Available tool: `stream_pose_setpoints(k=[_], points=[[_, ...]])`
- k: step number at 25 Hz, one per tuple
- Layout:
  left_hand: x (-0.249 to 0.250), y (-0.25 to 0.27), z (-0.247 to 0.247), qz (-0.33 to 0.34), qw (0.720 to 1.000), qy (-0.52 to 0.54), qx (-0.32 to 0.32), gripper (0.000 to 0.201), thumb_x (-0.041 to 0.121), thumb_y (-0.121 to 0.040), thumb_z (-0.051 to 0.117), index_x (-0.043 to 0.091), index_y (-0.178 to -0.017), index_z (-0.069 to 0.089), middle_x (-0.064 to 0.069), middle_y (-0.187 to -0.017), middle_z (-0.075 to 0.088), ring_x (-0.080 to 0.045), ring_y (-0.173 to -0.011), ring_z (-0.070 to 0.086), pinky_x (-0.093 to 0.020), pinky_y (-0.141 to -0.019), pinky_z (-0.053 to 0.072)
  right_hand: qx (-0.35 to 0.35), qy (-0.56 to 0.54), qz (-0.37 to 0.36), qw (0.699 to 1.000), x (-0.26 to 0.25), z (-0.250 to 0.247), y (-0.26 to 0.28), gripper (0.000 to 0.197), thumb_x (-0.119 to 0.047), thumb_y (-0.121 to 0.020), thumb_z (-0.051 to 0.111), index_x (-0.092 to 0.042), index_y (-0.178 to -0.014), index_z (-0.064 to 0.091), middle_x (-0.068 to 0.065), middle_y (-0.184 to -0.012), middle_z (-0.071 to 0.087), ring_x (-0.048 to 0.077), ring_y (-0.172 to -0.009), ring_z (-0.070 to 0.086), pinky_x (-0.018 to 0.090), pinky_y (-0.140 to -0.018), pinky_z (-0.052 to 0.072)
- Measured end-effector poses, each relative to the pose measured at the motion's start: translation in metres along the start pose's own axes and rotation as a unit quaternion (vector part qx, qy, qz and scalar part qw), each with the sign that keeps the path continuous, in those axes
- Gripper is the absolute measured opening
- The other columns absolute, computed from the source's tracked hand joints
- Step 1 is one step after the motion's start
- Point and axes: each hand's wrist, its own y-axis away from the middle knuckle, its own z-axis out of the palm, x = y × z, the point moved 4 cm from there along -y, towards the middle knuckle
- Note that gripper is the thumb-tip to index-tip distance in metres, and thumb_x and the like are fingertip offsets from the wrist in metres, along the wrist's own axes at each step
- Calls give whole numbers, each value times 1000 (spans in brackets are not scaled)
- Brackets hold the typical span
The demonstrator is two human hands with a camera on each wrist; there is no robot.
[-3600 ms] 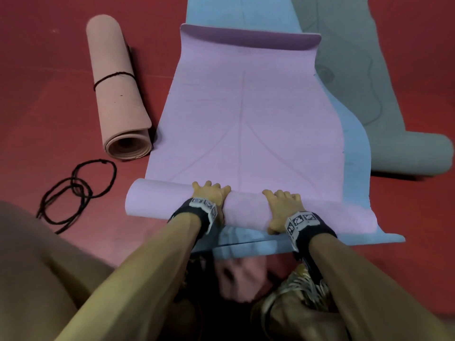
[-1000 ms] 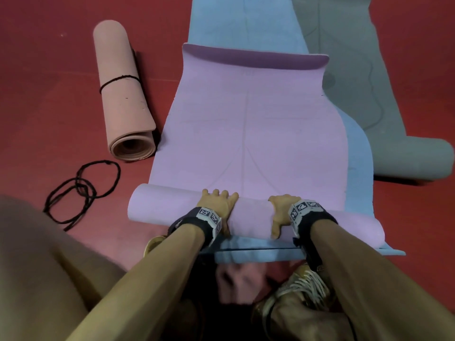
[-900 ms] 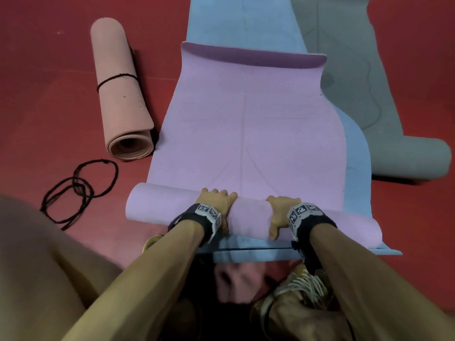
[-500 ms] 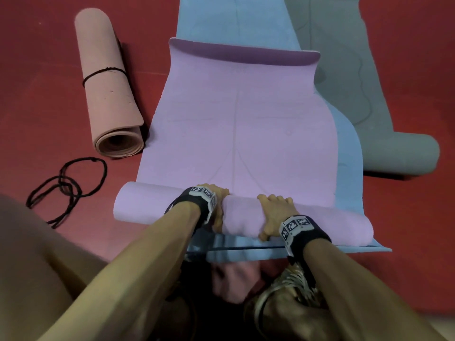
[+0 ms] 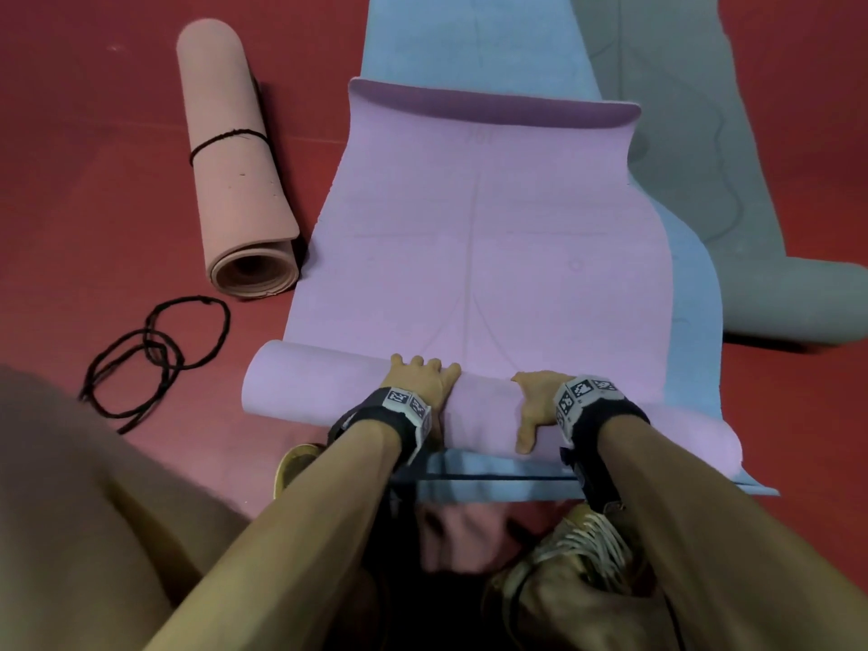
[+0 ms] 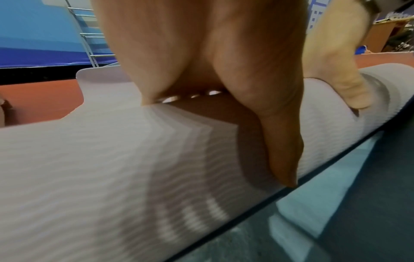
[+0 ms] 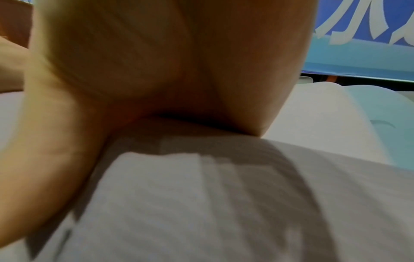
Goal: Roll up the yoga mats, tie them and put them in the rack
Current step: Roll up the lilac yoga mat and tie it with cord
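A lilac yoga mat lies flat on a blue mat, with its near end wound into a roll. Both hands sit side by side on the middle of that roll. My left hand wraps over its top, thumb pointing down the near side. My right hand grips it the same way, thumb on the near face. Up close the roll fills the left wrist view below my left hand. The right wrist view shows the roll under the right palm.
A pink rolled mat tied with a black cord lies on the red floor at the left. Loose black cord loops lie in front of it. A grey-green mat, its near end rolled, lies at the right. My shoes are below.
The lilac roll has turned a little farther along the mat and grown slightly thicker. Both hands have shifted their hold on it; the right thumb now points down the near side.
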Motion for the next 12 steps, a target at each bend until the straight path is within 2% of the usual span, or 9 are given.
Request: stream_pose_setpoints(k=[3,5,8,12], points=[[-3,-7,-7,2,999,35,-17,87,49,-57,81,30,-130,38,0,-122,55,-27,-117,52,-52,-105,32,66,46,5,997,-2,10,10,110,-41,-48,89,-28,-143,34,3,-130,55,28,-116,54,39,-92,38],[-8,-13,-15,1,997,61,-46,79,44,-55,83,32,-121,43,1,-117,60,-26,-115,57,-49,-105,35,122,103,0,987,-7,18,22,115,-48,-54,87,-24,-148,25,5,-135,48,29,-122,48,42,-98,33],[-10,-19,-21,15,994,73,-78,78,39,-52,86,34,-119,48,3,-114,65,-24,-111,62,-43,-100,43,157,106,-3,982,-9,22,28,111,-50,-54,87,-22,-144,29,5,-133,50,28,-121,48,42,-98,33],[-10,-13,-10,2,997,60,-52,95,50,-50,85,32,-131,39,-3,-126,52,-28,-122,47,-52,-105,31,123,81,0,989,-9,13,19,100,-42,-51,90,-23,-136,39,4,-125,57,28,-116,53,40,-94,34]])
